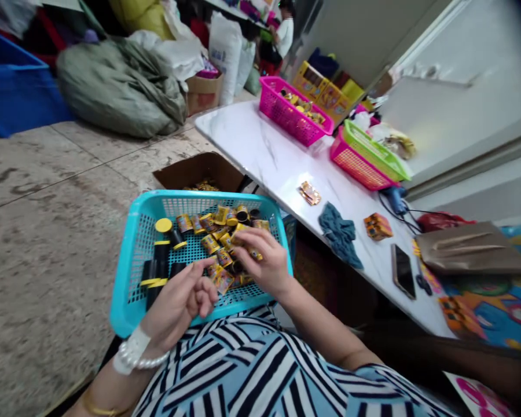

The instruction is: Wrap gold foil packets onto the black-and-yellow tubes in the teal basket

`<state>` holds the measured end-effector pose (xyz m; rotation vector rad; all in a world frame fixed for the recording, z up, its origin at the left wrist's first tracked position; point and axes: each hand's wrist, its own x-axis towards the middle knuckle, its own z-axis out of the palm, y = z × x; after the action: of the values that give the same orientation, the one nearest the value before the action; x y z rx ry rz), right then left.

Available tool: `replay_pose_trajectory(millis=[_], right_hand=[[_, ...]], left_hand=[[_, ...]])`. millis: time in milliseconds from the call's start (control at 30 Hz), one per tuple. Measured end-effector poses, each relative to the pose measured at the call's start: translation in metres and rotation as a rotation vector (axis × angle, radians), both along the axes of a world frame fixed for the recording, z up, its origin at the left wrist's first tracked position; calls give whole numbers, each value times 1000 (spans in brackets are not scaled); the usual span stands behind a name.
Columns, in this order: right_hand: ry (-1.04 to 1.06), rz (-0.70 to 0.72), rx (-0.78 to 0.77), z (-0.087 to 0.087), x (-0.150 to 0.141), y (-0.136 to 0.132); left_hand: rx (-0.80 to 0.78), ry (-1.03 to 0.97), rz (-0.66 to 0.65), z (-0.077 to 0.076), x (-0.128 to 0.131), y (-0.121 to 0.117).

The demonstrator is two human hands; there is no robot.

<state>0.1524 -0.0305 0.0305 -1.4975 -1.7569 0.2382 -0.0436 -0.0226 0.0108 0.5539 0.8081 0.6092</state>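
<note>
A turquoise plastic basket (134, 231) rests at my lap, with several small yellow-labelled canisters (210, 244) heaped in its right half. Plain black canisters (161, 255) with yellow lids stand and lie in the left half. Over the heap, my right hand (267, 263) has its thumb and fingers closed around a small yellow canister (238, 230), mostly covered by the fingers. My left hand (184, 298) hovers above the basket's front, its index finger stretched out and the others loosely bent, with nothing visible in it.
Beside the basket is a white marbled table (260, 139) with flat wrappers (309, 193), a teal cloth (338, 231), a phone (403, 271) and a pink basket (295, 113). A cardboard box (200, 168) stands behind my basket. Further back are sacks (121, 87) and a seated person (282, 35).
</note>
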Motion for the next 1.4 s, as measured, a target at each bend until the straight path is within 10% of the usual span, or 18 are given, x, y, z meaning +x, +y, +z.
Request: replay_pose_trajectory(millis=[333,433,600,767,933,1200,1400], right_hand=[[-403,-682,262,54,138,-46],[-301,-579,169,43,112,-56],[-307,8,-268,4,25,-39],[-692,82,-708,-18,-29,-8],[-849,141,-756,-26,-45,-1],[-27,154,-567,-18,-13,-1],[586,166,-745,-4,-23,-2]], left_hand=[[148,66,279,12,-28,15],[321,273,368,14,-43,20],[663,588,183,10,-46,20],[767,684,112,-1,-41,23],[784,693,49,1,-37,20],[700,585,-5,0,-21,9],[533,420,-6,-9,-16,9]])
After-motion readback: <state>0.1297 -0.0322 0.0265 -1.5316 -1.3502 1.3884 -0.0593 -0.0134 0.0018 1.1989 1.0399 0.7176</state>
